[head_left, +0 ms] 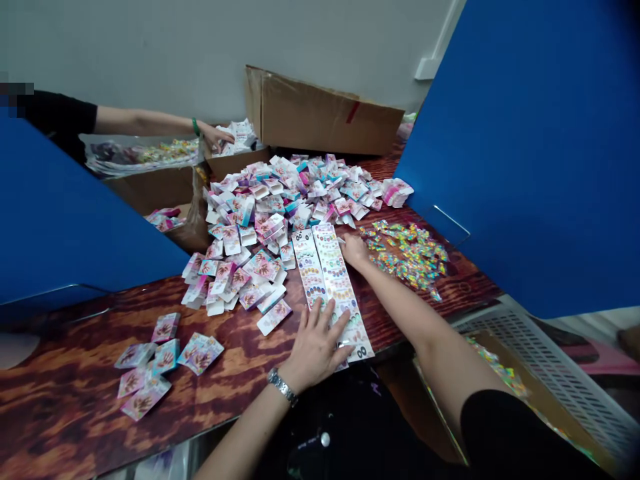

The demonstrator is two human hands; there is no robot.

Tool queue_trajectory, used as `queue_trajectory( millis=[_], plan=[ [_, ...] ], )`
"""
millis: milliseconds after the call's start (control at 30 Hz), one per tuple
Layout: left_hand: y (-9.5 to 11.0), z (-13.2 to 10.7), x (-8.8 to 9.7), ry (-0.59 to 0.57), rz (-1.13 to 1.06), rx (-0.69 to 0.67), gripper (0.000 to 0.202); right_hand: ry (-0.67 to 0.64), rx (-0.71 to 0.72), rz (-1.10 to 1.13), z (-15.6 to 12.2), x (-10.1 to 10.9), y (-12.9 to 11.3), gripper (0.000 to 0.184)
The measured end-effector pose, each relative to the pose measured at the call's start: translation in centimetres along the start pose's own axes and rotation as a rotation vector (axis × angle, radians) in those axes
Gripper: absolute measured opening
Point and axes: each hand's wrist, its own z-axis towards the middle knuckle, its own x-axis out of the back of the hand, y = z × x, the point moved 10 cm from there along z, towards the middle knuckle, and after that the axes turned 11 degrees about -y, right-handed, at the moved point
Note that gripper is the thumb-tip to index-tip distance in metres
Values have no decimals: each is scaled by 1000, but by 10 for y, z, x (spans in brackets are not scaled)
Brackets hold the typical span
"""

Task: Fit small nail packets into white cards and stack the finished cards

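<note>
My left hand (317,347), with a metal wristwatch (283,387), lies flat with spread fingers on the lower ends of long white strips of printed nail designs (325,280). There are two strips, side by side on the table. My right hand (354,251) rests at the upper edge of the right strip, its fingers partly hidden. A heap of small printed nail cards (255,227) lies just left of and beyond the strips. Colourful small packets (405,257) are scattered to the right of my right hand.
A wood-grain table (100,347) holds a small group of loose cards (160,363). A co-worker's hand (217,137) reaches into a cardboard box (235,163) of white cards at the back. Blue panels (510,147) stand at both sides, and a white slatted crate (550,373) sits low right.
</note>
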Motion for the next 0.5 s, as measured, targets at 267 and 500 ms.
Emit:
queue_trajectory(
  millis=[267, 500],
  plan=[
    [-7, -1, -22, -33, -6, 4, 62, -130, 270, 23, -61, -3, 29, 21],
    [-8, 1, -23, 6, -128, -56, 61, -96, 264, 155, -86, 29, 56, 28]
  ],
)
